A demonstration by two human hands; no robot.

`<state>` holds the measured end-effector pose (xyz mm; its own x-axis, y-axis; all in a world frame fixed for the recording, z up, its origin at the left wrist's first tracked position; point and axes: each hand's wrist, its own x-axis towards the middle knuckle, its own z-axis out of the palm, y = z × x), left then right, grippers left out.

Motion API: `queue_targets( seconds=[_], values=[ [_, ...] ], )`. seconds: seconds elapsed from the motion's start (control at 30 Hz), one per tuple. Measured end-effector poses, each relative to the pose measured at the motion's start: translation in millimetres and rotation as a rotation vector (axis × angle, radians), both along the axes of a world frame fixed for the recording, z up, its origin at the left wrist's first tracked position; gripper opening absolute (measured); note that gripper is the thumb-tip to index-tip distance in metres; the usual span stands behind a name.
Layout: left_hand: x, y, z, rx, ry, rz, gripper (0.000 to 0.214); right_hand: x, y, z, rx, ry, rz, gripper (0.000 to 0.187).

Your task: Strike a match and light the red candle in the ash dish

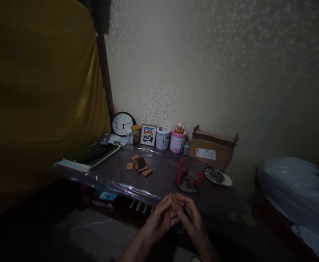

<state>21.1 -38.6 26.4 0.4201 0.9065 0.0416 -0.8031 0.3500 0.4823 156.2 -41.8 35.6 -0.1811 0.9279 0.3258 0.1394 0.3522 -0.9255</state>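
Note:
A small brown rectangular tile (175, 202) is gripped between both my hands just in front of the dark table (164, 171). My left hand (158, 220) pinches its left side with the fingers curled. My right hand (192, 218) closes on its right side. More brown tiles (140, 164) of the same kind lie in a loose heap on the table's middle, beyond my hands.
A round dish (188, 181) with two red sticks and a second dish (216, 176) sit right of centre. Along the wall stand a clock (122, 123), a panda picture (148, 134), tubs (163, 137) and a cardboard box (212, 147). Books (90, 157) lie at left, a yellow cloth (39, 102) hangs beside them.

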Motion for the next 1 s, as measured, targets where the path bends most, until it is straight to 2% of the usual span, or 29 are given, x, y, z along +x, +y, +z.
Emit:
queue_targets(
  seconds=[0.43, 0.7, 1.0],
  values=[
    [6, 9, -6.7, -0.037, -0.010, 0.029, 0.018, -13, -3, 8.1, -0.040, 0.075, -0.103, 0.032],
    [6, 11, -8.6, -0.014, -0.035, 0.013, 0.016, -16, 2, -1.7, -0.035, 0.084, -0.131, 0.032],
    [8, 12, -9.0, -0.069, -0.052, 0.022, 0.018, -21, 1, 0.8, -0.035, 0.058, -0.168, 0.032]
  ],
)
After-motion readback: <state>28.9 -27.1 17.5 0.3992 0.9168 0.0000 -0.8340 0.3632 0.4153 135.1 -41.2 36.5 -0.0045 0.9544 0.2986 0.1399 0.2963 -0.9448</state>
